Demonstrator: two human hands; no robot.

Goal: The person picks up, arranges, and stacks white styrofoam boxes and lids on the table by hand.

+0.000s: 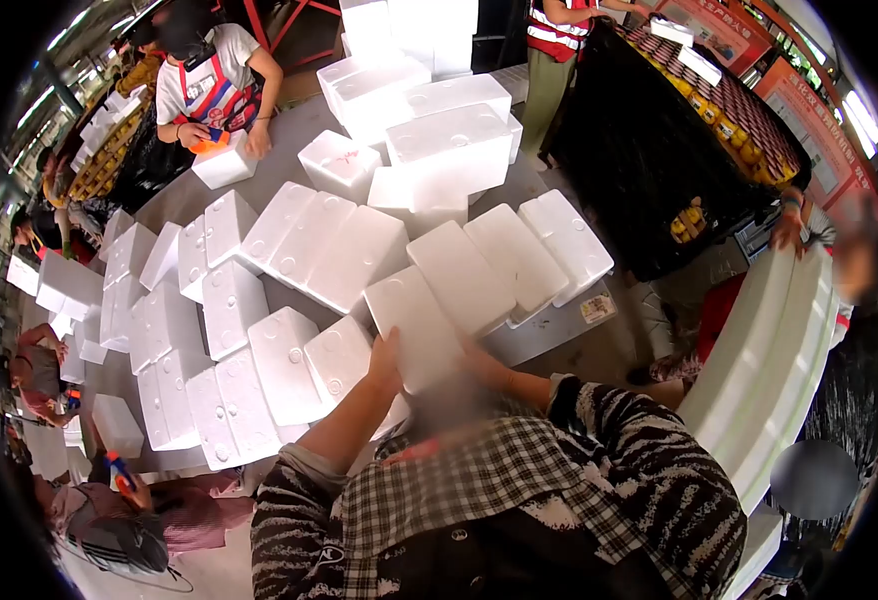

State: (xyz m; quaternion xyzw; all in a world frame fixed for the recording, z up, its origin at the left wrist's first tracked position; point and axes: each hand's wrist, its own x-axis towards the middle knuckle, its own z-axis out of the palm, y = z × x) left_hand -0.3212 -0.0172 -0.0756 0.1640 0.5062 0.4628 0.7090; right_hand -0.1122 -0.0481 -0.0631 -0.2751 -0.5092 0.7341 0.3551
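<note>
A white foam box [414, 305] is held between my two hands at the near edge of the table, its near end blurred. My left hand [385, 362] presses on its left side, with the thumb and fingers partly in view. On the other side, my right hand [486, 370] lies along the box, its fingers mostly blurred or hidden. Touching or close beside it on the right is another foam box [462, 275]. To the left of my left hand stands a foam box [341, 355] with round marks on its face.
Many foam boxes [331, 245] crowd the grey table [544, 335], stacked higher at the back. Across it, a person [214, 85] holds an orange-and-blue tool over a box. At right, a person carries long white foam pieces [764, 350]. A black-wrapped stand [639, 140] holds yellow items.
</note>
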